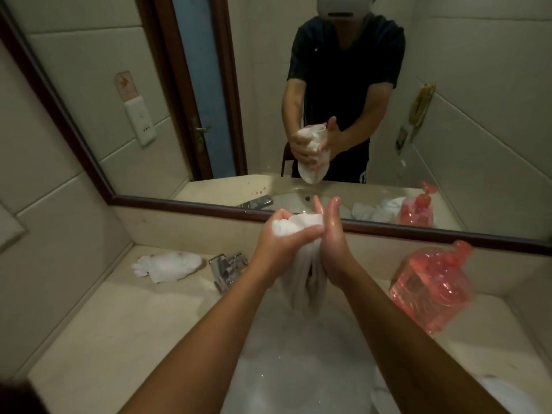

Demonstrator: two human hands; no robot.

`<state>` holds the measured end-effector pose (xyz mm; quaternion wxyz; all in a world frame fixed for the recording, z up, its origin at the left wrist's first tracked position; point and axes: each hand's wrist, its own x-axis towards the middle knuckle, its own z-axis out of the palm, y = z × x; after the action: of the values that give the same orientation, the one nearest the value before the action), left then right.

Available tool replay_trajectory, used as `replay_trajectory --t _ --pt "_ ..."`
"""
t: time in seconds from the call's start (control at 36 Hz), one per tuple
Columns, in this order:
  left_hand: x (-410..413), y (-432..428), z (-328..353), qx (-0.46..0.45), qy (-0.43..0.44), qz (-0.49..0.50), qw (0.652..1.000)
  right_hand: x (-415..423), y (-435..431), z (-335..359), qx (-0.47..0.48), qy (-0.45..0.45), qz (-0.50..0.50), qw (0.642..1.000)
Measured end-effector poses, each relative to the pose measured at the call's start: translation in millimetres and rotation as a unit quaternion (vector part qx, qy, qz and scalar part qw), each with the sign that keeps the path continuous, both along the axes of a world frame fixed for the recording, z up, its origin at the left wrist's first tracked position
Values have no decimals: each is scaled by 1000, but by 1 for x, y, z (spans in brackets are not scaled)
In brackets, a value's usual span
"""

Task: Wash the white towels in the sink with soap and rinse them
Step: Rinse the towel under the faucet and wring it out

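A wet white towel point(298, 227) is held up above the sink point(298, 369), its lower part hanging down between my wrists. My left hand point(276, 243) grips the bunched top of the towel with curled fingers. My right hand point(331, 237) presses flat against the towel's right side, fingers straight and pointing up, skin wet and shiny. The sink below holds foamy, soapy water. A second crumpled white towel point(168, 265) lies on the counter to the left of the tap.
A chrome tap point(228, 268) stands at the sink's back left. A pink plastic bag point(433, 285) sits on the counter at the right. A large mirror point(209, 85) behind the counter reflects a person and more white cloth.
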<state>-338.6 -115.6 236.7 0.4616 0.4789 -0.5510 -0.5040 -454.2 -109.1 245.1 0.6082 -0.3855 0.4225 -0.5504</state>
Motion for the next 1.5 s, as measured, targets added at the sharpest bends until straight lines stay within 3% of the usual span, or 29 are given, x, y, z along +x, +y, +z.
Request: replay_trajectory --t 0.08,0.19,0.33,0.44,0.5,0.61,0.81,0.92,1.0,1.11,1.33,1.5 --pt "-6 11 -11 30 32 40 998 -5 5 -10 27 13 -20 999" --pt "-13 34 -27 108 130 112 979 -14 24 -32 75 102 -30 991" --pt "-4 56 -52 156 339 171 912 -26 41 -83 131 186 -29 973" --pt "11 65 -76 163 404 193 879 -15 52 -98 271 30 107 956" --pt "22 67 -88 155 414 206 873 -10 51 -106 280 6 158 947" --pt "48 65 -104 161 366 219 890 10 41 -116 272 9 134 953" --pt "81 40 -143 187 272 274 903 45 15 -140 222 187 145 946" --pt "100 35 -163 223 287 288 886 61 -2 -153 219 285 172 917" --pt "123 22 -186 253 298 284 875 82 -34 -174 213 348 135 903" --pt "141 16 -201 259 301 240 886 95 -64 -177 188 297 71 934" --pt "147 8 -226 298 327 242 864 106 -78 -183 161 273 -3 949" --pt "138 11 -232 297 323 261 860 115 -80 -173 166 254 61 951"
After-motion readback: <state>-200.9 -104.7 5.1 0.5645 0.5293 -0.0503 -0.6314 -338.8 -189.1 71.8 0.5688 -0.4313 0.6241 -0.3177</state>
